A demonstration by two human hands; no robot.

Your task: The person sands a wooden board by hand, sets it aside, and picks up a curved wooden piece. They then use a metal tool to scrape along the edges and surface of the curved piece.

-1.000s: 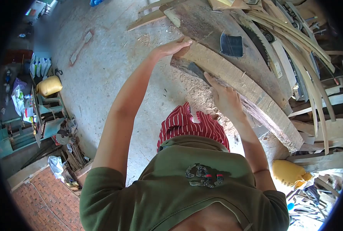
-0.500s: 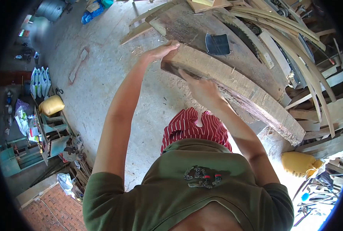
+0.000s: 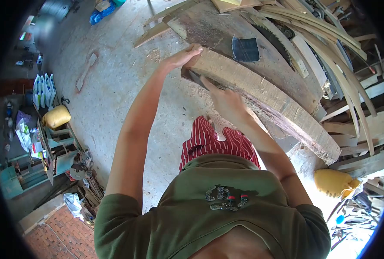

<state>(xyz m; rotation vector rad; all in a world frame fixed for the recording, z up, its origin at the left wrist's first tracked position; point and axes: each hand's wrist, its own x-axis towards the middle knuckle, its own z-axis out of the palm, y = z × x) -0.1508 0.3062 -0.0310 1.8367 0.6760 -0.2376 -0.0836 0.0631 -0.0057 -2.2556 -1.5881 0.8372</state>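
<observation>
A long, thick wooden beam lies slantwise across the bench, its near side rough with dark and pinkish patches. My left hand grips the beam's left end, thumb at the top edge; its other fingers are partly hidden. Against the near side face, my right hand is closed, index finger stretched along a narrow grey blade that looks like a knife. Its handle is hidden in the palm. Behind the beam, a dark curved square piece rests on the worn bench top.
A toothed circular saw blade sticks up through the bench behind the beam. Long wood strips pile up at right, above a yellow container. At left are a yellow jerrycan and a green metal frame. Sawdust lies on the concrete floor.
More of the grey blade shows ahead of my right index finger. My left hand stays at the beam's end, and the beam keeps its place. The view has shifted slightly.
</observation>
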